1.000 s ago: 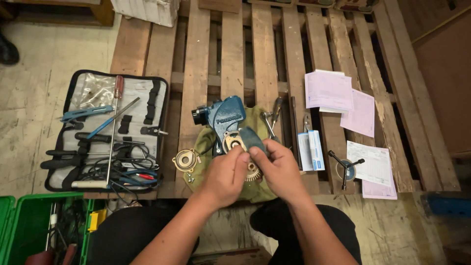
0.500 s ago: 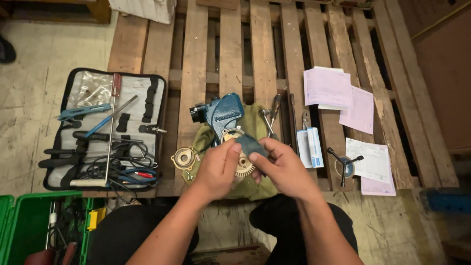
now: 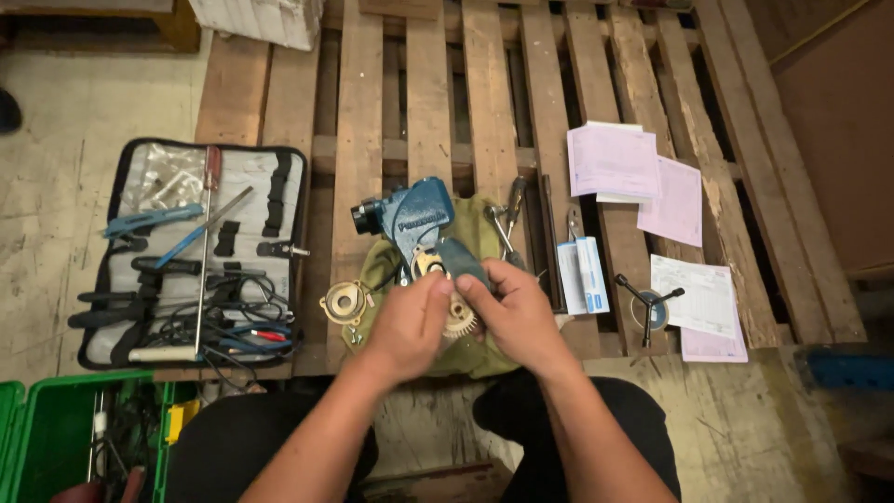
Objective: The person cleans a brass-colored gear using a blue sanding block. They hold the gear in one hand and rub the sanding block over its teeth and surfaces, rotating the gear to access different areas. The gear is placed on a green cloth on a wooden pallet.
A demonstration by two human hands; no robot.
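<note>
My left hand point(image 3: 407, 326) and my right hand point(image 3: 513, 312) meet over an olive green cloth point(image 3: 391, 256) on a wooden pallet point(image 3: 428, 93). Together they hold a small dark teal part point(image 3: 458, 261) of a blue power tool body point(image 3: 414, 216), which lies on the cloth just beyond my fingers. A tan toothed gear point(image 3: 460, 321) shows under my hands. A round brass-coloured housing point(image 3: 344, 302) lies left of the cloth, close to my left hand.
An open tool roll point(image 3: 196, 251) with screwdrivers, pliers and wires lies at the left. Screwdrivers point(image 3: 507, 219), a small white-and-blue box point(image 3: 583, 274), pink and white papers point(image 3: 633, 172) and a three-armed tool point(image 3: 647, 303) lie to the right. A green crate point(image 3: 56, 438) stands at bottom left.
Both hands have shifted a little toward me and stayed closed around the teal part. The power tool body and the items around it have not moved.
</note>
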